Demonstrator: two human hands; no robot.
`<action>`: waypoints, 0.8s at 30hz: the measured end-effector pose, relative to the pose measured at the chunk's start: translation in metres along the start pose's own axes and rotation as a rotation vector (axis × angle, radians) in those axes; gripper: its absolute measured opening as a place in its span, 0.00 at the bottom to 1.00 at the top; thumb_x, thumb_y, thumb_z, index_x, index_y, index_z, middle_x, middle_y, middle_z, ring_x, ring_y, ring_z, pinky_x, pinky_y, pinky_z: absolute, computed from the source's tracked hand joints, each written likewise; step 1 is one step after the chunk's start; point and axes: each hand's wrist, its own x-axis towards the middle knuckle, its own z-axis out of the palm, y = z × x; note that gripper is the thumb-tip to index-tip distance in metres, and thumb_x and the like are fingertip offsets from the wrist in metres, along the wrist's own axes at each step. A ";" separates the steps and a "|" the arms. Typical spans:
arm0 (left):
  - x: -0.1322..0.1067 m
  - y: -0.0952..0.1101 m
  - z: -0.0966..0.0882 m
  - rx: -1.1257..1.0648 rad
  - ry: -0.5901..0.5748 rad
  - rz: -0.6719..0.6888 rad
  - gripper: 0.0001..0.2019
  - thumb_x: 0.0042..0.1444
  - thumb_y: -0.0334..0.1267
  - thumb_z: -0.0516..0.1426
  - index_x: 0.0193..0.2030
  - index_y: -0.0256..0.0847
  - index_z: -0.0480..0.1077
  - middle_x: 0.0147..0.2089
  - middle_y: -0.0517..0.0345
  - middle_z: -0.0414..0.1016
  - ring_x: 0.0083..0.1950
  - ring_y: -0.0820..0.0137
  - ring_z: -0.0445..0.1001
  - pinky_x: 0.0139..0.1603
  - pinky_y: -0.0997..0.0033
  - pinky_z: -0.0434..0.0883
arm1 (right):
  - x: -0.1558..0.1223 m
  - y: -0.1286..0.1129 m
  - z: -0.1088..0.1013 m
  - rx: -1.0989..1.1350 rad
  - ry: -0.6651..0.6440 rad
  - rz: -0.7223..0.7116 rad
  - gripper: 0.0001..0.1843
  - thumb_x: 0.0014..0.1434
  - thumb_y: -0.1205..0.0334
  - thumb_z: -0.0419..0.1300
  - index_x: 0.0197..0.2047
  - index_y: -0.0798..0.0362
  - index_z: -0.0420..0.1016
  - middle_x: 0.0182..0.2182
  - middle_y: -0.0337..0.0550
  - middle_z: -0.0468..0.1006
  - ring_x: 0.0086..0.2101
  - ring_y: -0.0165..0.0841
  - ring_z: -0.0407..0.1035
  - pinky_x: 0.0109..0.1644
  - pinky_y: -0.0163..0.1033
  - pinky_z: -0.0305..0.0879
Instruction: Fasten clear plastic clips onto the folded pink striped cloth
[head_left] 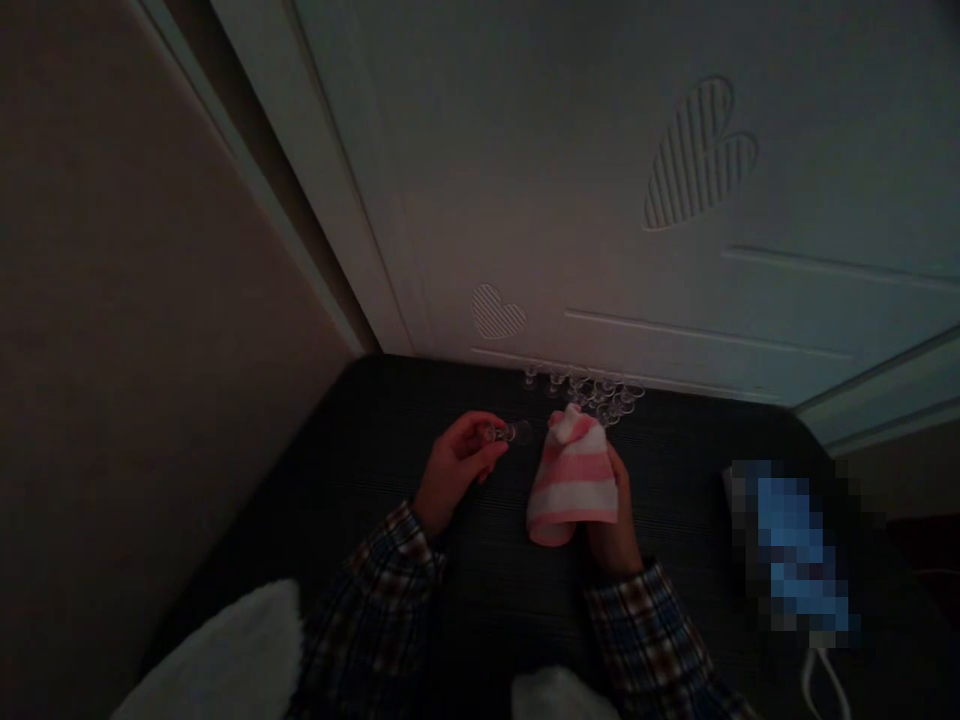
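My left hand (459, 462) is closed, its thumb and fingers pinching a small clear stemmed glass (514, 432) that lies sideways and points right. A pink-and-white striped cloth (574, 470) hangs over my right hand (615, 520), which grips it from behind and below; most of those fingers are hidden. The cloth's gathered tip is at the top. A gap separates the cloth from the glass. Just beyond the cloth, several similar clear glasses (600, 388) stand in a cluster, partly covered by it.
The dark table (480, 600) meets a white panel (450, 200) with raised hearts at the back. A blurred, lit device (799, 550) with a white cord (825, 685) lies to the right. A plain wall (135, 300) rises on the left. The scene is dim.
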 end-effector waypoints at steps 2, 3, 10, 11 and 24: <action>-0.001 0.001 0.000 -0.029 -0.022 -0.015 0.12 0.48 0.36 0.60 0.39 0.40 0.66 0.29 0.65 0.60 0.23 0.81 0.61 0.18 0.82 0.59 | -0.001 0.001 0.001 -0.016 -0.013 0.000 0.18 0.51 0.61 0.58 0.47 0.51 0.71 0.42 0.42 0.76 0.36 0.34 0.70 0.36 0.36 0.64; -0.001 0.001 0.001 -0.042 -0.044 -0.026 0.12 0.48 0.36 0.60 0.40 0.40 0.66 0.29 0.65 0.61 0.23 0.81 0.61 0.18 0.82 0.59 | -0.001 0.002 0.001 -0.034 -0.021 -0.001 0.17 0.51 0.61 0.58 0.46 0.51 0.71 0.41 0.42 0.76 0.35 0.33 0.70 0.36 0.36 0.64; -0.004 0.002 0.005 -0.039 -0.159 -0.096 0.13 0.49 0.37 0.59 0.42 0.38 0.69 0.32 0.59 0.69 0.26 0.77 0.66 0.20 0.80 0.60 | 0.001 0.007 -0.003 -0.180 -0.093 -0.064 0.20 0.49 0.60 0.60 0.47 0.51 0.71 0.48 0.45 0.73 0.44 0.39 0.67 0.42 0.40 0.64; -0.004 0.001 0.005 -0.026 -0.174 -0.098 0.13 0.49 0.37 0.59 0.43 0.38 0.69 0.32 0.59 0.70 0.27 0.77 0.66 0.20 0.80 0.60 | 0.001 0.006 -0.003 -0.177 -0.104 -0.064 0.20 0.50 0.59 0.60 0.48 0.51 0.70 0.49 0.45 0.72 0.45 0.39 0.67 0.43 0.40 0.64; -0.001 -0.009 0.006 0.127 -0.217 0.006 0.15 0.53 0.38 0.55 0.47 0.38 0.70 0.38 0.54 0.71 0.29 0.75 0.67 0.20 0.79 0.63 | -0.002 0.009 0.004 -0.280 -0.213 -0.121 0.11 0.57 0.61 0.52 0.43 0.52 0.70 0.41 0.43 0.72 0.41 0.34 0.65 0.45 0.39 0.60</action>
